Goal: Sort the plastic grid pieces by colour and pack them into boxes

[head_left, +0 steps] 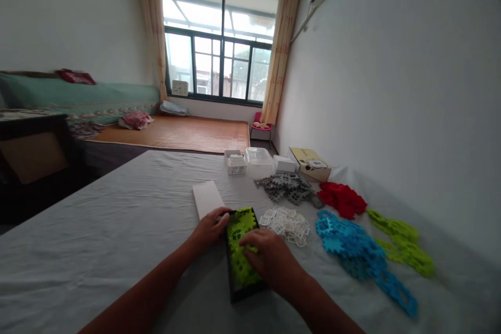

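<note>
A black tray (230,282) filled with lime-green interlocking puzzle pieces (239,229) lies on the grey cloth in front of me. My left hand (209,228) grips the tray's far left corner, fingers curled over its edge. My right hand (270,260) rests on top of the green pieces, fingers bent and pressing down on them. A white flat card or lid (206,198) lies just beyond my left hand.
Loose piles of puzzle pieces lie to the right: white (287,224), grey (287,188), red (343,198), blue (358,250) and lime green (403,242). Small white boxes (237,163), a clear container (258,160) and a cardboard box (311,163) stand behind. A white wall runs along the right.
</note>
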Demonstrator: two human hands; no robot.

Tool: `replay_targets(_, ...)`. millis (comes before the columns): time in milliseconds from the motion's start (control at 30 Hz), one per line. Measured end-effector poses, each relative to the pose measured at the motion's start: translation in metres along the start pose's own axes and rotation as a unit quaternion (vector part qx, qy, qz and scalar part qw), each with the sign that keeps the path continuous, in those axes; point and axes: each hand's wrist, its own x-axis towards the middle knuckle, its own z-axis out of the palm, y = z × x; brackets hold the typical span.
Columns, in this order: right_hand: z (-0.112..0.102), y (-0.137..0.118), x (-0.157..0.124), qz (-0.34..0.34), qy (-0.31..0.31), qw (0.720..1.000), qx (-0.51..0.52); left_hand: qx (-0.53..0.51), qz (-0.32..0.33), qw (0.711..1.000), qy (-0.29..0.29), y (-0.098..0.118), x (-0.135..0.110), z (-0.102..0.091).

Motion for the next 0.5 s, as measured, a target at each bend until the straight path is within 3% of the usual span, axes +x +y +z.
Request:
replay_targets(67,-0.02,0.017,-0.004,-0.018,0.029,0.998,-0.049,-0.001,-0.004,1.0,0.0,0.001,0.001,-0.001)
replay_targets(133,-0.053,0.053,-0.012,-0.001,0.09,0.991,-0.103,-0.002,-0.009,1.0,-0.005,0.001,0.002,-0.002)
replay_targets(233,-0.122,0.144,-0.039,0.094,0.169,0.958,-0.212,0.002,-0.011,1.0,-0.01,0.002,0.003,-0.003)
replay_targets(300,-0.168,0.213,-0.066,0.216,0.199,0.909,-0.295,0.008,-0.009,1.0,-0.009,0.002,0.003,-0.004)
replay_targets(400,-0.214,0.294,-0.107,0.404,0.139,0.839,-0.337,0.018,-0.011,1.0,-0.016,0.0,0.004,-0.006)
replay_targets(500,-0.223,0.333,-0.13,0.44,0.075,0.83,-0.334,0.033,-0.011,0.999,-0.016,-0.002,0.007,-0.006)
